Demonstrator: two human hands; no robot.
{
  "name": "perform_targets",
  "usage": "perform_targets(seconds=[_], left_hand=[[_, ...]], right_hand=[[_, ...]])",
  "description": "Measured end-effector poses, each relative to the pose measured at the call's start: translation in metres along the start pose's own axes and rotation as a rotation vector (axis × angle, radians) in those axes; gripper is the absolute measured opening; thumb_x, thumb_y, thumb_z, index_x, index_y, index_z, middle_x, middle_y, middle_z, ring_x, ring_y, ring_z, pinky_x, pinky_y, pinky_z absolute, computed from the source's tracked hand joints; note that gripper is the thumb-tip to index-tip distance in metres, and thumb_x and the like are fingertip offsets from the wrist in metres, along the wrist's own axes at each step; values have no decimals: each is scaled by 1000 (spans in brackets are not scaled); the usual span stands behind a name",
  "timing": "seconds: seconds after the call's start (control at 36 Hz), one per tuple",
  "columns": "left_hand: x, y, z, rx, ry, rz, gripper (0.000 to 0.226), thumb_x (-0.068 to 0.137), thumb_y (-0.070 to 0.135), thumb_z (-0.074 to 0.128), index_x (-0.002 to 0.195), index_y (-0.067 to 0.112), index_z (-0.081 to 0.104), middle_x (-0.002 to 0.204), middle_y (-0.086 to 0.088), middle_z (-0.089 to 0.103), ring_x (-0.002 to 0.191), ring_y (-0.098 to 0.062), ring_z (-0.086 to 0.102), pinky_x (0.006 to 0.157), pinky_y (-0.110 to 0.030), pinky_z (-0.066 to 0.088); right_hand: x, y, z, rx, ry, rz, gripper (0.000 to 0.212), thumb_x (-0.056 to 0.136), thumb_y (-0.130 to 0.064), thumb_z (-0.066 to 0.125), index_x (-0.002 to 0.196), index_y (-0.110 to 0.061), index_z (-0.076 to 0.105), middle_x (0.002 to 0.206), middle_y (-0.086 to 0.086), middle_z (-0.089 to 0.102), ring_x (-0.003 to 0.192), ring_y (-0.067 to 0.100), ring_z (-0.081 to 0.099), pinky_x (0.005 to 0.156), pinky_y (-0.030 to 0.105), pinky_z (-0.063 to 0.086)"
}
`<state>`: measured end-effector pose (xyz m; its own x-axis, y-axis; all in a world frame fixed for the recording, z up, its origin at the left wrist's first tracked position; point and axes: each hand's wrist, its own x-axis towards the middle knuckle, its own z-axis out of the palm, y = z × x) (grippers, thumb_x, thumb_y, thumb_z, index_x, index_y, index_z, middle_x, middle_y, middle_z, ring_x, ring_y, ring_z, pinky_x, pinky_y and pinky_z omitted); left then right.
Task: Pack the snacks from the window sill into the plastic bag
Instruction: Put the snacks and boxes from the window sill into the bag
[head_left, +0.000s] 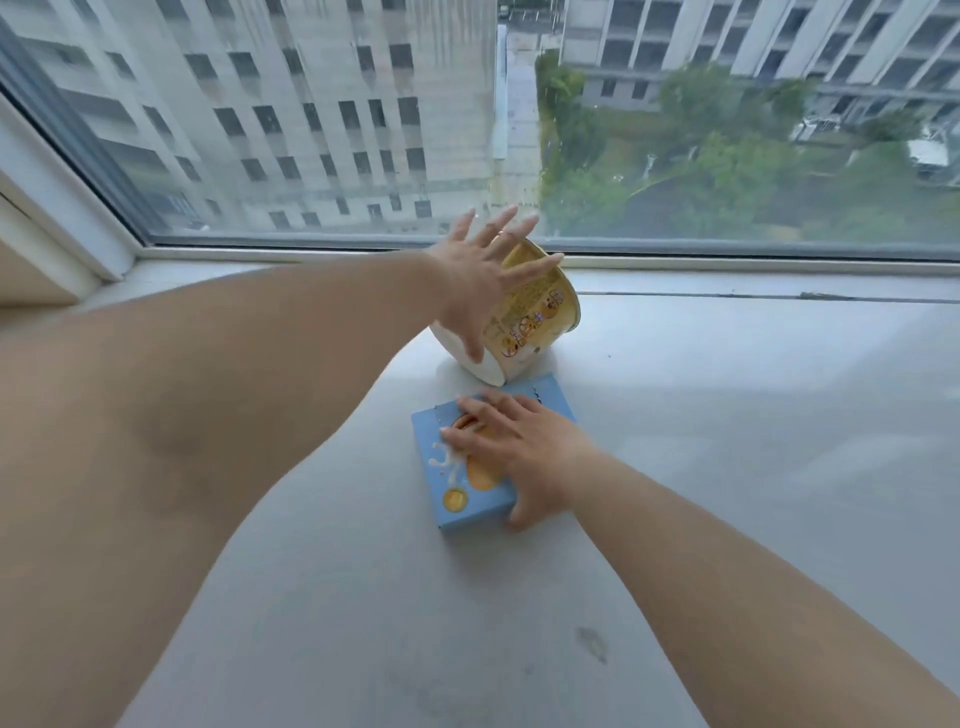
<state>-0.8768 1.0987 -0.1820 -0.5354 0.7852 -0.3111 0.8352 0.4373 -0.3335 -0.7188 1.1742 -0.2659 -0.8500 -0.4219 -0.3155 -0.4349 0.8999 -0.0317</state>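
Observation:
A yellow instant-noodle bowl (540, 317) lies tipped on its side on the white window sill (727, 415), its white base toward me. My left hand (478, 280) is spread over it, fingers apart, thumb touching the base. Just in front lies a flat light-blue snack box (457, 488) with an orange picture. My right hand (524, 447) rests flat on top of the box, fingers across its face and thumb curled round its near right corner. No plastic bag is in view.
The window pane (363, 130) rises right behind the bowl, with its frame (727, 260) along the sill's back edge. A side frame (57, 228) closes the left corner. Bare sill stretches to the right and toward me.

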Motion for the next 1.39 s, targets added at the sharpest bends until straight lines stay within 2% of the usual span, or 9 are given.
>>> perform_targets(seconds=[0.11, 0.19, 0.31, 0.58, 0.78, 1.03, 1.22, 1.33, 1.39], left_hand=[[23, -5, 2, -48, -1, 49, 138, 52, 66, 79, 144, 42, -21, 156, -9, -18, 144, -28, -17, 117, -50, -7], [24, -8, 9, -197, 60, 2, 133, 52, 59, 82, 145, 45, -12, 152, -6, -1, 143, -28, -1, 117, -45, 15], [15, -14, 22, -407, 99, -216, 128, 54, 59, 80, 148, 40, -6, 148, -9, 9, 139, -30, 9, 108, -47, 34], [-94, -13, 79, -855, 95, -835, 130, 60, 40, 78, 147, 30, -18, 139, -18, 18, 131, -34, 23, 106, -44, 33], [-183, 7, 62, -960, 62, -1118, 121, 64, 41, 75, 148, 35, -12, 138, -15, 16, 128, -34, 23, 95, -41, 41], [-296, 22, -17, -1096, 295, -1040, 118, 64, 42, 75, 148, 38, -8, 143, -8, 14, 135, -27, 20, 99, -40, 40], [-403, 56, -95, -1219, 613, -919, 117, 68, 41, 78, 149, 40, -7, 145, -8, 17, 135, -25, 26, 106, -36, 32], [-482, 95, -108, -1221, 798, -825, 115, 68, 41, 79, 149, 37, -2, 143, -6, 20, 123, -10, 30, 103, -28, 31], [-521, 118, -104, -1256, 822, -819, 117, 60, 52, 73, 148, 40, -1, 142, -3, 22, 121, -7, 30, 105, -38, 40]], right_hand=[[6, 8, 18, 2, 37, -3, 101, 73, -57, 62, 147, -43, -5, 157, -3, -16, 143, 29, -19, 114, 37, -13], [8, 9, 25, 23, 62, 17, 97, 75, -60, 57, 146, -45, -7, 157, -3, -18, 143, 28, -20, 112, 37, -17], [8, 4, 27, 79, 81, 104, 98, 72, -62, 57, 146, -45, -4, 157, 1, -17, 144, 27, -17, 117, 39, -9], [-27, -55, 19, 244, -60, 340, 97, 71, -56, 58, 148, -37, 0, 156, 7, -17, 140, 36, -3, 112, 42, 12], [-90, -109, 2, 439, -153, 522, 93, 62, -56, 63, 141, -35, 19, 152, 7, 4, 126, 33, 23, 105, 36, 28], [-170, -156, -72, 543, -7, 651, 100, 64, -67, 59, 146, -34, 12, 151, 5, 6, 124, 32, 27, 105, 35, 30], [-233, -206, -121, 747, 235, 677, 94, 71, -56, 68, 147, -33, 18, 153, 4, 9, 134, 33, 23, 106, 41, 29], [-263, -242, -128, 819, 349, 653, 91, 72, -52, 71, 146, -33, 21, 152, 0, 12, 134, 32, 25, 106, 43, 30], [-274, -256, -128, 843, 384, 617, 91, 71, -51, 73, 146, -32, 25, 150, -1, 14, 134, 31, 27, 106, 43, 31]])
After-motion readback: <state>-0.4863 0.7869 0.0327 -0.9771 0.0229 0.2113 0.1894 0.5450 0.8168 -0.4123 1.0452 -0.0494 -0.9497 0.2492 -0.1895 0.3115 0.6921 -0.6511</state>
